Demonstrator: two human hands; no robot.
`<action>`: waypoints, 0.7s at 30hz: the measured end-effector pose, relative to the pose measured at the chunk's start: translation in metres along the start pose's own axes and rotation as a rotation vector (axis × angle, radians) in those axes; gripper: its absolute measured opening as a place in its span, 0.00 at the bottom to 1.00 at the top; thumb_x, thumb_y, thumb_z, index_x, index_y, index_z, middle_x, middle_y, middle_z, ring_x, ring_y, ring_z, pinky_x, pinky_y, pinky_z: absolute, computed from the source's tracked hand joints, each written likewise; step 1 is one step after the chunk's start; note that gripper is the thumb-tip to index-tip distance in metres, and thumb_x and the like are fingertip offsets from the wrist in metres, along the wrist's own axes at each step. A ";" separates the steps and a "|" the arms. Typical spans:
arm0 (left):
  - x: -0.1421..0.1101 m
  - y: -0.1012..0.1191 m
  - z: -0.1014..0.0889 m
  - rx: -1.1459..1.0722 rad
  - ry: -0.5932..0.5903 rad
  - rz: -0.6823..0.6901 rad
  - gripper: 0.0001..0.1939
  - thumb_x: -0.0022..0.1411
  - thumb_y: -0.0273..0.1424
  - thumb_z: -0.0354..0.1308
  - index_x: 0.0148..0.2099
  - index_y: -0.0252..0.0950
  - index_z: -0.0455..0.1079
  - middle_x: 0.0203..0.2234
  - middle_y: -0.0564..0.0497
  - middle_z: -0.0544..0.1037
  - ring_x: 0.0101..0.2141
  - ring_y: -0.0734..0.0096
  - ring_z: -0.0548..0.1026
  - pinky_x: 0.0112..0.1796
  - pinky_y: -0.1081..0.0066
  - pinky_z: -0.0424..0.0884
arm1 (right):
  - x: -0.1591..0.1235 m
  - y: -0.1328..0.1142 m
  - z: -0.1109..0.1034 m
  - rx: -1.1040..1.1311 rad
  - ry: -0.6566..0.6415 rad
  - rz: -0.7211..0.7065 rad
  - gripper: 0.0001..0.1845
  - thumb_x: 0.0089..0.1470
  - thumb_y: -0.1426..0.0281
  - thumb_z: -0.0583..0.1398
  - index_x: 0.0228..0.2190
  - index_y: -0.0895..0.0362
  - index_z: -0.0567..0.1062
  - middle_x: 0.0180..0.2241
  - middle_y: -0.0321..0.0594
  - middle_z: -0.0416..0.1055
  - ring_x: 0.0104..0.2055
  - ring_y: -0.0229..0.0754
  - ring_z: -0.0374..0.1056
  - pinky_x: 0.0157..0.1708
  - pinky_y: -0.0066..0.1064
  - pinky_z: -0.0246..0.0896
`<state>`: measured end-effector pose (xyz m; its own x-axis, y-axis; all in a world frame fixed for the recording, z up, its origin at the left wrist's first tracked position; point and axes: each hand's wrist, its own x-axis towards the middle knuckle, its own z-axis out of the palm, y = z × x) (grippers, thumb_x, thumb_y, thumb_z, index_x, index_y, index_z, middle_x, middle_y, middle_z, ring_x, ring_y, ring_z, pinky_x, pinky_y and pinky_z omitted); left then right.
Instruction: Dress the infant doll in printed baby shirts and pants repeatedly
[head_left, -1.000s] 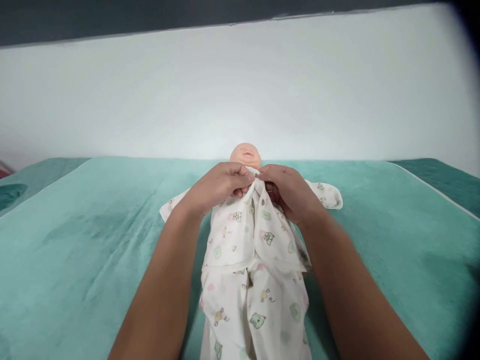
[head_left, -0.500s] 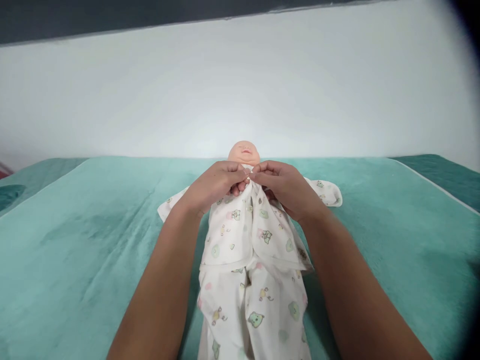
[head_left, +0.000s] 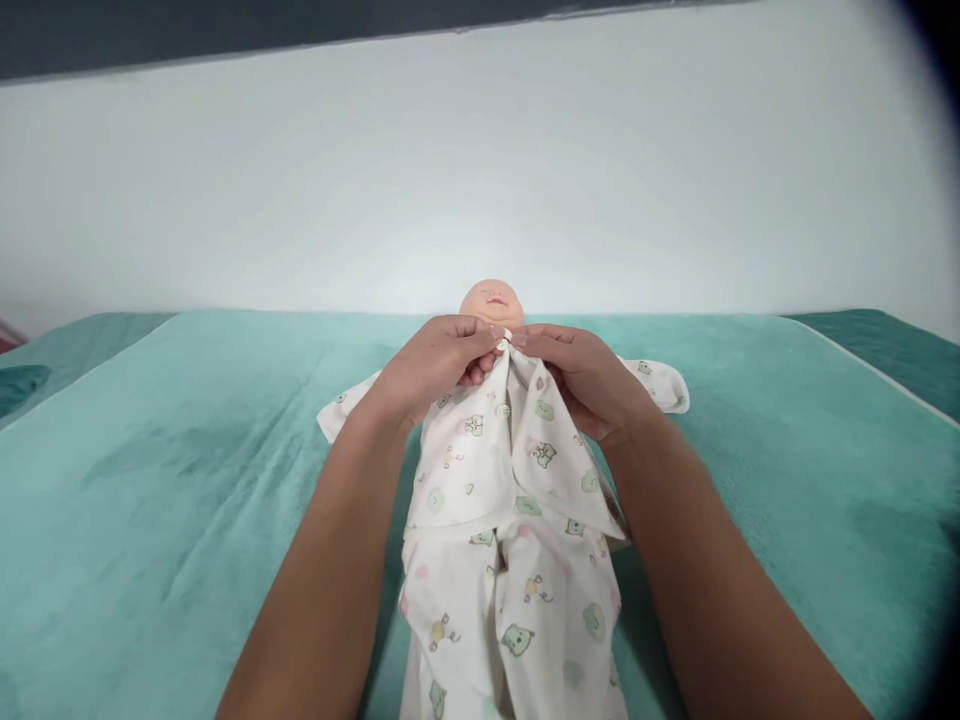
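Note:
A baby doll [head_left: 492, 300] lies on its back, dressed in a white printed jacket [head_left: 461, 470] and matching trousers [head_left: 559, 610]. At the upper chest, my left hand [head_left: 448, 360] pinches one front edge of the jacket beside a small pale button [head_left: 503, 344]. My right hand [head_left: 574, 370] pinches the opposite front edge, its fingertips almost meeting the left ones. Lower down the front sits another button [head_left: 502, 410]; below it the two front panels hang apart. Both sleeves stretch outward, partly hidden behind my forearms.
Under the doll spreads a green plush cover [head_left: 187, 480] with a pale seam near each side. A white wall [head_left: 480, 170] rises behind the doll's head, with a dark band [head_left: 300, 25] along the top. Something reddish shows at the far left edge.
The button at the upper chest now shows between my fingertips. My right hand has shifted slightly right, and the jacket's right panel is lifted and pulled further aside.

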<state>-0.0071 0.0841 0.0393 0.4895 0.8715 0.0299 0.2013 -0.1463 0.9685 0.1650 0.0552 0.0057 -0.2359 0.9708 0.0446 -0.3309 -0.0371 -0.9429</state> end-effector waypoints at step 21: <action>0.003 -0.004 0.003 -0.118 0.048 -0.020 0.15 0.60 0.38 0.56 0.25 0.35 0.63 0.21 0.54 0.65 0.21 0.80 0.62 0.23 0.76 0.60 | 0.002 0.002 -0.007 0.034 0.006 0.027 0.10 0.48 0.64 0.66 0.28 0.57 0.75 0.26 0.36 0.69 0.25 0.34 0.62 0.25 0.28 0.59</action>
<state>-0.0040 0.0864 0.0350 0.4448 0.8954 0.0197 0.1076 -0.0753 0.9913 0.1708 0.0584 0.0015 -0.2396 0.9707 0.0168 -0.3554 -0.0716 -0.9320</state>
